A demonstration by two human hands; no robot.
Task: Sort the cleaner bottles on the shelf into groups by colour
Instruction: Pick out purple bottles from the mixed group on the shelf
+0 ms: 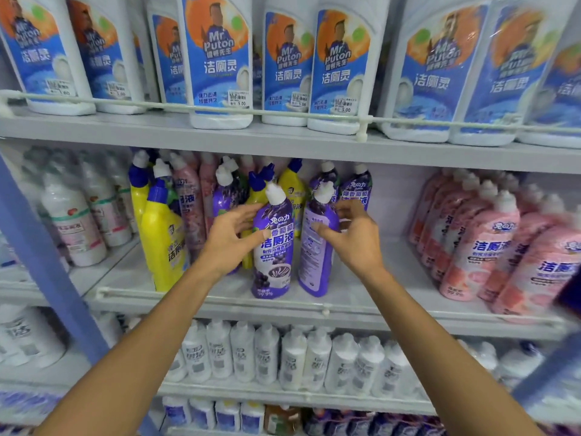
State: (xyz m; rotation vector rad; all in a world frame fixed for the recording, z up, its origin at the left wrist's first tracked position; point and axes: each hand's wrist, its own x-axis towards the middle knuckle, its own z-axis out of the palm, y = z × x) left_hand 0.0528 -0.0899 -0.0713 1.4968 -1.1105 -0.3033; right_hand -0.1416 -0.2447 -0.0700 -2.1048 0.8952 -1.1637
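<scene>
Two purple cleaner bottles are stood upright side by side near the front of the middle shelf (371, 278). The left purple bottle (273, 250) is touched by the left hand (231, 239), whose fingers are spread wide and nearly straight, thumb laid on the label. The right purple bottle (315, 250), turned back label outward, is held by the right hand (353, 239), thumb on the front and fingers curled round its far side.

Just behind and to the left, a crowd of mixed bottles is packed: yellow bottles (162, 243) with blue caps, a mottled pink bottle (188, 209) and more purple ones (356, 190). A dense block of pink bottles (481, 247) is ranged at the right, well apart. White bottles (75, 228) are seen beyond a blue upright post (47, 262) at the left.

Bare shelf board is left between the right purple bottle and the pink block. The shelf's front edge is guarded by a low white rail (204, 295). Overhead, the upper shelf (157, 138) is loaded with blue-labelled white bottles (218, 64)
</scene>
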